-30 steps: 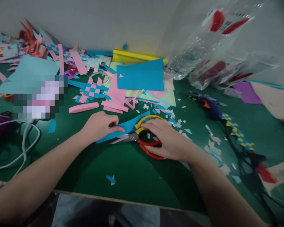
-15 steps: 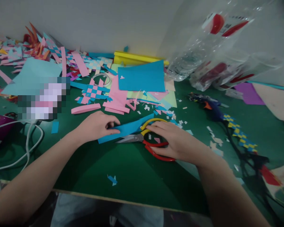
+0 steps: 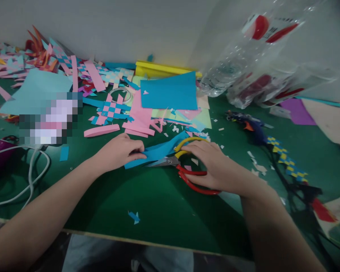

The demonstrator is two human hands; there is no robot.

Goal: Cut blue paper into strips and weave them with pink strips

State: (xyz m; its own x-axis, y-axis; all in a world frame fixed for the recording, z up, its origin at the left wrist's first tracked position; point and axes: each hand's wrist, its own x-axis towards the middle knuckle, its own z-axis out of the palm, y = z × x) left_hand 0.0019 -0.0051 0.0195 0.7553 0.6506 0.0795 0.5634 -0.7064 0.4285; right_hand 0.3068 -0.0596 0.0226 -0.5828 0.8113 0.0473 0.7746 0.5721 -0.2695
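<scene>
Between the thumb and fingers of my left hand (image 3: 121, 151) is pinched a long strip of blue paper (image 3: 158, 151), slanting up to the right above the green table. My right hand (image 3: 212, 162) grips scissors (image 3: 170, 161) by one yellow and one red handle. Their metal blades point left and lie along the lower edge of the strip, slightly parted. Whether the blades touch the paper is hard to tell. Behind my hands lie a larger blue sheet (image 3: 168, 90), a folded pink strip (image 3: 102, 130) and a woven pink and blue piece (image 3: 112, 110).
A pile of paper scraps (image 3: 14, 62) fills the back left, near a blurred-out device (image 3: 55, 121) with a white cable (image 3: 31, 177). Plastic-wrapped cups (image 3: 243, 81) stand at the back right. A woven yellow and blue strip (image 3: 289, 162) lies to the right.
Both hands have shifted a little to the right, carrying the blue paper strip and the scissors along. The strip's right end sits slightly higher.
</scene>
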